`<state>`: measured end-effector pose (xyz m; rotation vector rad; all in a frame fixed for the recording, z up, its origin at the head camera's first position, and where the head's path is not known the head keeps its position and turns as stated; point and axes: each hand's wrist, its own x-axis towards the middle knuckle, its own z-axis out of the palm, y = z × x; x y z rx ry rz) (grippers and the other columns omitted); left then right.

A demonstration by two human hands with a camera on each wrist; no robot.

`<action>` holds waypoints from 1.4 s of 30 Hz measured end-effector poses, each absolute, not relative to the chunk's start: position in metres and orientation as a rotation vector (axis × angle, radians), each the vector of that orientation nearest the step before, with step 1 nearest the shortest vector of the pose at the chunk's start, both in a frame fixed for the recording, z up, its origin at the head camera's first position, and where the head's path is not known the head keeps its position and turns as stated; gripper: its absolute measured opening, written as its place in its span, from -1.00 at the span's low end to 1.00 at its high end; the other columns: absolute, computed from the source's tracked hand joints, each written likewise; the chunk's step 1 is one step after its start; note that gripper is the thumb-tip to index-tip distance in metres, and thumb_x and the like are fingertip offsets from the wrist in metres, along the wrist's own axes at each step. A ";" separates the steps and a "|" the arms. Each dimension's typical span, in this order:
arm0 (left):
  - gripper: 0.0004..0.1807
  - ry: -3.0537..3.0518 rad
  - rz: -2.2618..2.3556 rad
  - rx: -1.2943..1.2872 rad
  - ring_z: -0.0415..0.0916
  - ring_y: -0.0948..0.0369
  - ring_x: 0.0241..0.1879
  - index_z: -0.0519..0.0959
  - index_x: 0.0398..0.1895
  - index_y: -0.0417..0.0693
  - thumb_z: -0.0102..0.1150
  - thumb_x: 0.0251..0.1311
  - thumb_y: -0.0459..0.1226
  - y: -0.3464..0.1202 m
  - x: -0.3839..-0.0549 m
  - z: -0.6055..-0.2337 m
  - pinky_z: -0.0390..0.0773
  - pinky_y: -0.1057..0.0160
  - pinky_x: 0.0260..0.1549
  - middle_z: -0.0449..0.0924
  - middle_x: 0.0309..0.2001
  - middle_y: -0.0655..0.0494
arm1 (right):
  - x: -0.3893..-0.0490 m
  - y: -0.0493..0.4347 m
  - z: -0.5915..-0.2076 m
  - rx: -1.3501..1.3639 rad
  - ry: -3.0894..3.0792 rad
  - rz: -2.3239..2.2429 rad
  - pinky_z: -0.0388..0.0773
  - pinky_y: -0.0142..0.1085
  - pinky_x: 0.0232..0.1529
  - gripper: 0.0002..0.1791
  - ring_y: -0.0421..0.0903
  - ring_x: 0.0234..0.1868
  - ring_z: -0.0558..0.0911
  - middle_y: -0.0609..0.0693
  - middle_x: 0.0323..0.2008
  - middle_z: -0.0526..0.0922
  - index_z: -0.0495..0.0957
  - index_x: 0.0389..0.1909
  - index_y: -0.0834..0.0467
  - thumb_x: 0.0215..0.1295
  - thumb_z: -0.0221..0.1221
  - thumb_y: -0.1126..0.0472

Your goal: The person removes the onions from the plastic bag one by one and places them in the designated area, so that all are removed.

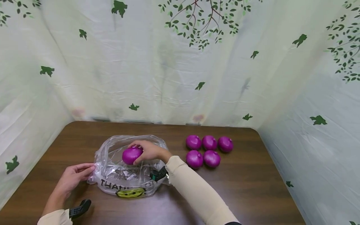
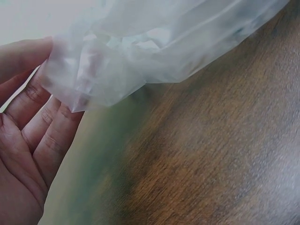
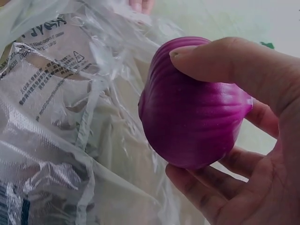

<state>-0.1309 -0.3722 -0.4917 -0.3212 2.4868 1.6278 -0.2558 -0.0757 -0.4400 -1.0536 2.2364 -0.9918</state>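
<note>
My right hand grips a purple onion over the mouth of a clear plastic bag. In the right wrist view the thumb lies across the top of the onion and the fingers curl under it, with the crinkled bag beside it. My left hand pinches the bag's left edge; the left wrist view shows the thin plastic between thumb and fingers. The bag lies spread on the table, its mouth held wide, with black lettering and a yellow printed patch on its near side.
To the right of the bag, several purple onions sit in two rows on the brown wooden table. A pale curtain with green leaf prints hangs behind the table and along both sides. Each wrist wears a dark strap.
</note>
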 end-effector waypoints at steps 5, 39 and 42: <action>-0.45 2.491 1.599 -0.325 0.55 0.42 -0.32 0.44 0.11 -0.52 0.14 0.33 -0.14 -0.372 -0.131 -0.492 0.60 0.39 -0.30 0.63 -0.16 0.17 | -0.255 -0.065 -0.437 -1.065 2.203 -1.017 0.43 -0.47 -0.03 -0.25 -0.22 0.04 0.49 0.02 0.12 0.50 0.44 0.20 0.06 -0.09 0.49 0.25; -0.59 2.469 1.649 -0.316 0.55 0.42 -0.36 0.61 -0.06 -0.38 0.20 0.28 -0.15 -0.371 -0.134 -0.494 0.60 0.39 -0.34 0.55 -0.33 0.52 | -0.259 0.012 -0.426 -1.099 2.070 -1.113 0.48 -0.38 0.02 -0.26 -0.14 0.06 0.50 0.11 0.15 0.46 0.41 0.24 0.13 -0.03 0.44 0.34; -0.71 2.456 1.680 -0.310 0.55 0.43 -0.36 0.68 -0.13 -0.21 0.20 0.28 -0.16 -0.371 -0.135 -0.495 0.60 0.39 -0.34 0.55 -0.34 0.55 | -0.261 0.018 -0.425 -1.114 2.068 -1.114 0.49 -0.36 0.03 -0.27 -0.12 0.05 0.52 0.13 0.15 0.47 0.40 0.25 0.15 -0.01 0.43 0.34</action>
